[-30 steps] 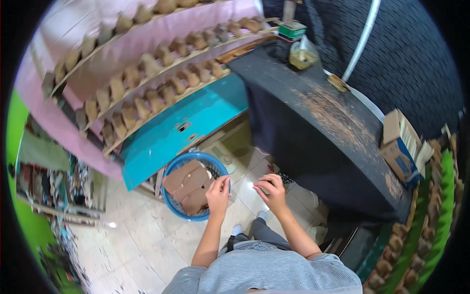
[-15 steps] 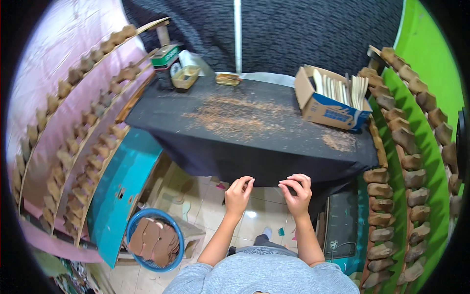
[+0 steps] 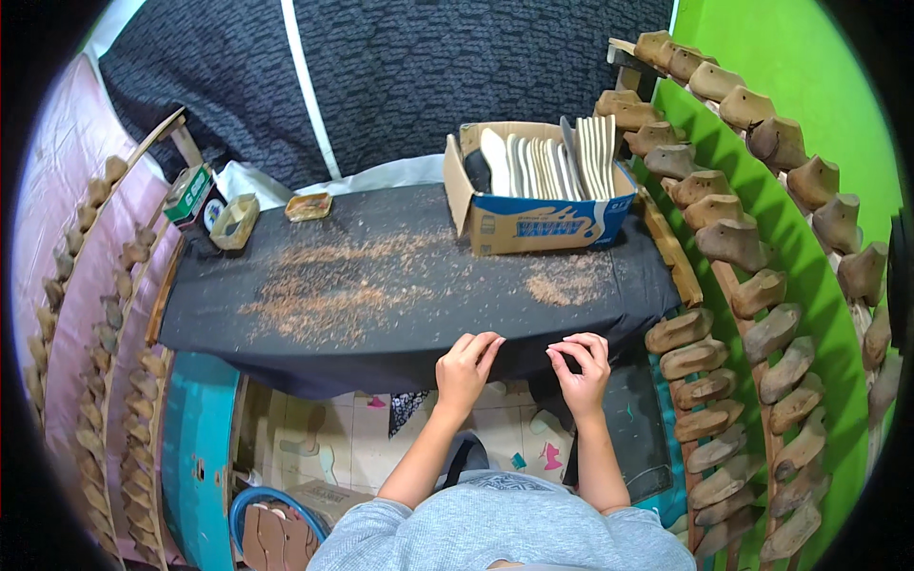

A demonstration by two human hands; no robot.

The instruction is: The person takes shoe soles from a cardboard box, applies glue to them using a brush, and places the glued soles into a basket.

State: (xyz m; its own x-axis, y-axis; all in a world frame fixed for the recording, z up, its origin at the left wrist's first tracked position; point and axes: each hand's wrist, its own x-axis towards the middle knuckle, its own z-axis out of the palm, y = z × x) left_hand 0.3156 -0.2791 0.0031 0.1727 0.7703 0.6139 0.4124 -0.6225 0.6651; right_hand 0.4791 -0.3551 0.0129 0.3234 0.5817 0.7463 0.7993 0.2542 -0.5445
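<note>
Head view, left hand: the left hand [image 3: 464, 376] is at the near edge of the black-draped surface [image 3: 500, 314], fingers curved toward the thumb, a narrow gap between the tips.
Right hand: the right hand [image 3: 585, 379] is just beside it at the same edge, fingers likewise bent over the thumb, the gap narrow; whether either hand touches the cloth, I cannot tell.
Surface: brown shavings [image 3: 319, 290] lie scattered over the left and middle, with a smaller patch near the right end.
Box: a blue-and-brown carton [image 3: 500, 226] stands at the far right of the surface, flat pale pieces [image 3: 533, 169] upright inside.
Far left corner: a green box [image 3: 193, 195], a yellowish container [image 3: 235, 224] and a small tray [image 3: 308, 206].
Racks: rows of wooden shoe lasts [image 3: 731, 244] on both sides.
Basket: blue rim, lower left, brown flat pieces [image 3: 271, 541] inside.
</note>
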